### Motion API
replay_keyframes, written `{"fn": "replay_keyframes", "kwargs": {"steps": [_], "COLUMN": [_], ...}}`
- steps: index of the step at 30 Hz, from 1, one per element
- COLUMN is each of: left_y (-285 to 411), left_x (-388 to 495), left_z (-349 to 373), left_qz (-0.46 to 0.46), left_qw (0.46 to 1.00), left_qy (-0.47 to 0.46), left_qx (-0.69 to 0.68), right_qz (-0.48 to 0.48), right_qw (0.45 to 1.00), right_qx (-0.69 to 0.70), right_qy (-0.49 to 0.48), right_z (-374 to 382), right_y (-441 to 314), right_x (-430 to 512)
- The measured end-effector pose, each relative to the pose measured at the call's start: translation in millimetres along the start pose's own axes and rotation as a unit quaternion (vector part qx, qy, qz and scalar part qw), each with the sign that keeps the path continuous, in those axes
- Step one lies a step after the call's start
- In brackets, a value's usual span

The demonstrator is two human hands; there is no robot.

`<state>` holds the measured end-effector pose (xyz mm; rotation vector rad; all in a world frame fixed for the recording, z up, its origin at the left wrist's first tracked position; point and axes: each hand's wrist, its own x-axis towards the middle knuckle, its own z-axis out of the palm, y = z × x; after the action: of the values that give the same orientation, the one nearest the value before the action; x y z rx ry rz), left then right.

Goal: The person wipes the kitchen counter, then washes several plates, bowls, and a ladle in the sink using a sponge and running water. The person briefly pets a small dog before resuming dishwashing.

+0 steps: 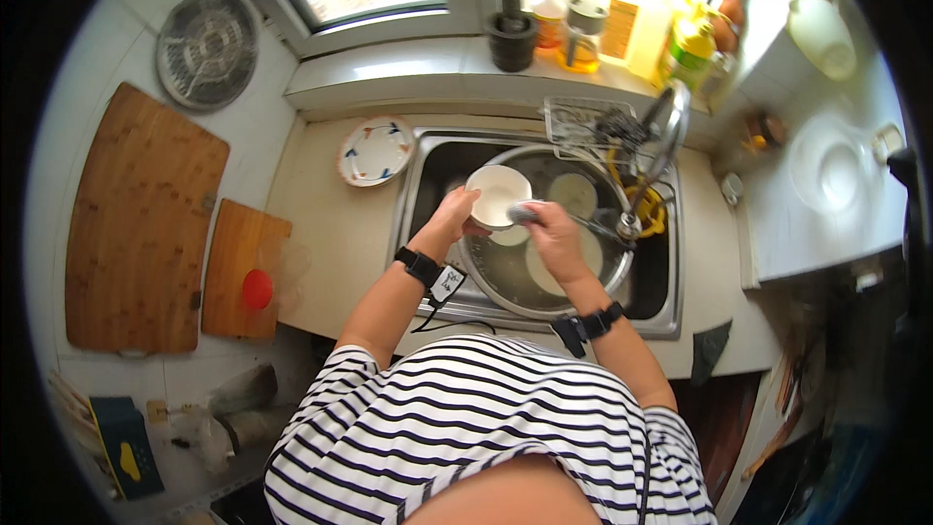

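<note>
A white bowl (500,195) is held by its left rim in my left hand (458,213), above a large round metal basin (475,283). My right hand (552,237), slightly blurred, grips a grey scrubbing pad (523,212) at the bowl's right rim. The basin sits in a stainless steel sink (408,211) and holds cloudy water with several pale dishes in it, among them a round one (574,195) near the back. A curved metal faucet (674,124) rises at the sink's right side.
Patterned plates (376,151) lie left of the sink. A wire rack (565,117) with a dark scourer (619,125) stands behind the basin; a yellow strainer (654,210) is at right. A stone mortar (512,44) and bottles (689,47) line the sill. Cutting boards (142,222) lean at left.
</note>
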<state>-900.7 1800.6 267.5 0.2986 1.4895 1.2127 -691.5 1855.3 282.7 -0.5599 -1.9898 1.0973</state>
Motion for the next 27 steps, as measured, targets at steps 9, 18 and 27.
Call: {"fn": "replay_keyframes", "kwargs": {"steps": [9, 18, 27], "left_y": [38.1, 46.9, 16.4], "left_x": [75.8, 115.2, 80.9], "left_z": [-137.9, -220.0, -163.6], "left_qz": [0.103, 0.069, 0.142], "left_qw": [0.960, 0.920, 0.912], "left_qy": [0.167, 0.346, 0.355], "left_qx": [-0.198, -0.170, -0.149], "right_qz": [0.335, 0.363, 0.377], "right_qw": [0.846, 0.814, 0.808], "right_qx": [0.388, 0.410, 0.407], "right_qy": [0.148, 0.195, 0.200], "right_z": [-34.0, -47.1, -44.6], "right_y": [29.5, 37.9, 40.3], "right_x": [-24.9, -43.1, -39.8]}}
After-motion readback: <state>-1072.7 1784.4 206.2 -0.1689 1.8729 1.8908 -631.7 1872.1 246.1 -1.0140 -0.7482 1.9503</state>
